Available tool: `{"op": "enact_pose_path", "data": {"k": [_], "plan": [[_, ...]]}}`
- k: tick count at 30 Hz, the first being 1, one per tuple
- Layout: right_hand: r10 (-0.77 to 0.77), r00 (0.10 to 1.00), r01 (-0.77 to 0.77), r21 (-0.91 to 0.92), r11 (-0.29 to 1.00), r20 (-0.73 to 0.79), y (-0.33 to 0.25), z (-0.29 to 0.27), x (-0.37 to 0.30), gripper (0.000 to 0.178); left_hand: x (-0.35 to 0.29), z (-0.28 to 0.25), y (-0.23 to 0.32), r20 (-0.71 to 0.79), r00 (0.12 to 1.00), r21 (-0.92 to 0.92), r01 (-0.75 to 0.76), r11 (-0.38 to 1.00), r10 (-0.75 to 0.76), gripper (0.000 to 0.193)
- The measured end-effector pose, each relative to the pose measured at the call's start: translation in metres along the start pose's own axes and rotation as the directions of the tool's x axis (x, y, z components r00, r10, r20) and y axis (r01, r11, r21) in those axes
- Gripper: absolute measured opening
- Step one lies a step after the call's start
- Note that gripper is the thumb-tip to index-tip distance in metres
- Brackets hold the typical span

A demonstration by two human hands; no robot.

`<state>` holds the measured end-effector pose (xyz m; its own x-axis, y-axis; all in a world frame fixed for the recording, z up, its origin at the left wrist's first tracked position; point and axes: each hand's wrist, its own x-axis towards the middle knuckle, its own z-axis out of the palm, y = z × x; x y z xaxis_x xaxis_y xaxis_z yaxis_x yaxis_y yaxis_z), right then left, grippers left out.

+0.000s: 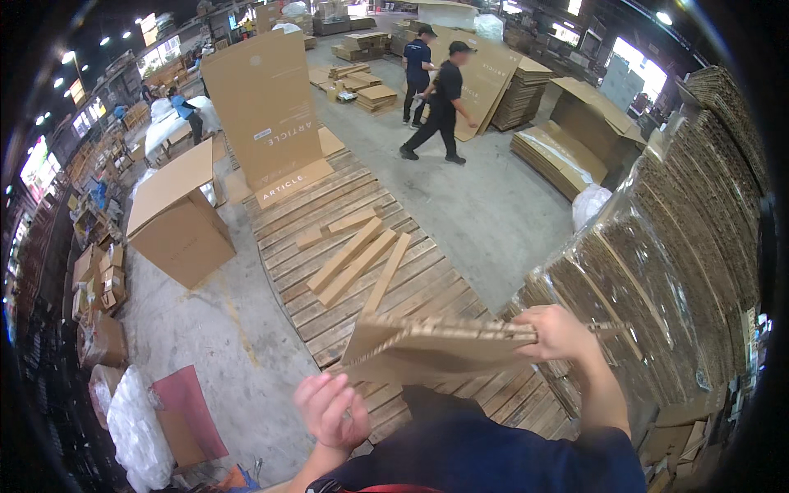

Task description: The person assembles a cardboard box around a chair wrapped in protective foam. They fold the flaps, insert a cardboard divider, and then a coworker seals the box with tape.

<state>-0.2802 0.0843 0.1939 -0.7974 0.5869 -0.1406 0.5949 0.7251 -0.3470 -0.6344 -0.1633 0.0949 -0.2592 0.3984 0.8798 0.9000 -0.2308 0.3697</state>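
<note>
A folded piece of corrugated cardboard (448,355) is held in front of my body, its fluted edge facing up. My right hand (559,333) grips its right end, fingers wrapped over the edge. Close to the left corner of the cardboard is my left hand (333,408), its fingers loosely curled and apart, with nothing visible in them. Whether its fingertips touch the corner I cannot tell. Beyond the board, several narrow cardboard strips (357,267) lie on the slatted wooden platform (296,279).
A tall cardboard carton (267,115) stands at the platform's far end. A large box (185,234) is on the floor to the left. High stacks of flat cardboard (649,271) rise close on my right. Two people (444,99) walk across the floor ahead.
</note>
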Motion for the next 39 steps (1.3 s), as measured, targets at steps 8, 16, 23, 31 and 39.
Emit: {"op": "enact_pose_path", "data": {"k": [8, 16, 23, 31, 39], "plan": [[0.090, 0.996, -0.090, -0.022, 0.996, -0.013, 0.024, 0.024, 0.185, 0.058, 0.002, 0.168, -0.156, 0.686, 0.728, -0.232, 0.217, 0.948, 0.001, 0.026], [-0.338, 0.939, 0.343, -0.085, 0.936, 0.069, -0.023, -0.037, 0.449, 0.048, 0.008, 0.225, -0.328, 0.940, 0.215, -0.014, 0.798, 0.602, -0.263, 0.047], [-0.360, 0.914, 0.398, -0.236, 0.887, 0.188, -0.105, -0.072, 0.636, 0.050, 0.082, 0.246, -0.541, 0.997, 0.057, -0.019, 0.862, 0.507, -0.060, 0.058], [-0.332, 0.943, 0.325, -0.251, 0.912, 0.016, -0.185, -0.116, 0.781, 0.047, 0.225, 0.252, -0.733, 0.993, -0.060, -0.013, 0.802, 0.597, 0.103, 0.068], [-0.326, 0.944, 0.315, -0.160, 0.935, -0.050, -0.192, -0.096, 0.958, 0.047, 0.285, 0.322, -0.895, 0.999, -0.033, 0.007, 0.747, 0.665, 0.028, 0.062]]}}
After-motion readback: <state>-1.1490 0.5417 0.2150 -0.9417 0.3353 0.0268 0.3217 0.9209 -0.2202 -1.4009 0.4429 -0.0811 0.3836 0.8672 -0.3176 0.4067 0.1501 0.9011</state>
